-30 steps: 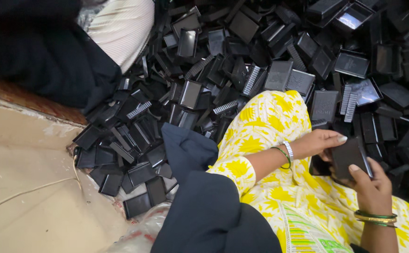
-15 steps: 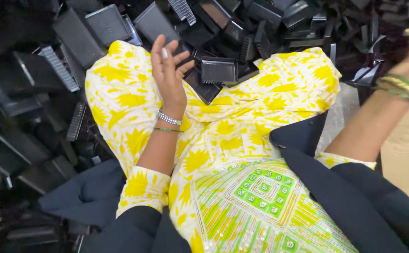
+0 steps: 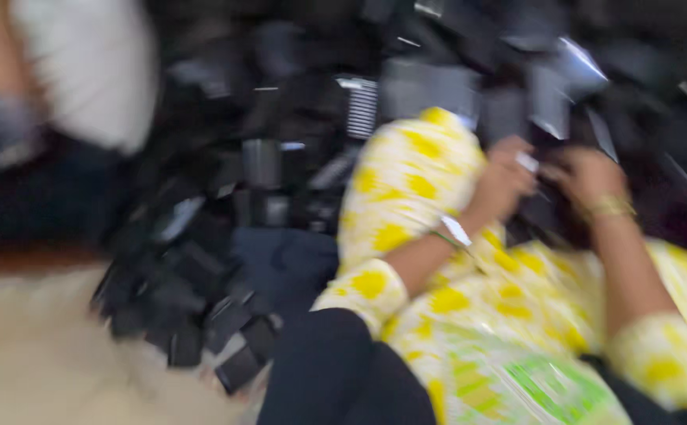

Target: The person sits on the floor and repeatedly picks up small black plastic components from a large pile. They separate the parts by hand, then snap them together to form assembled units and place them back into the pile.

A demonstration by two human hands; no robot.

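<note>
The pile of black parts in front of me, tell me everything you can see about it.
The pile of black parts is a loose heap of flat, rectangular dark pieces that look like plastic, some ribbed or glinting. It spreads across the floor from the pale mat at lower left up past the yellow-clad knee. The left hand and right hand meet at its right side. Blur hides finer detail.

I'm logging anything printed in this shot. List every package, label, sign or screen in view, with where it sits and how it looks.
None can be made out: the head view is badly blurred.
Pile of black flat parts: spread on the floor, dark rectangles, no labels visible.
Left hand and right hand: close together at the pile; whether they hold anything is unclear.
</note>
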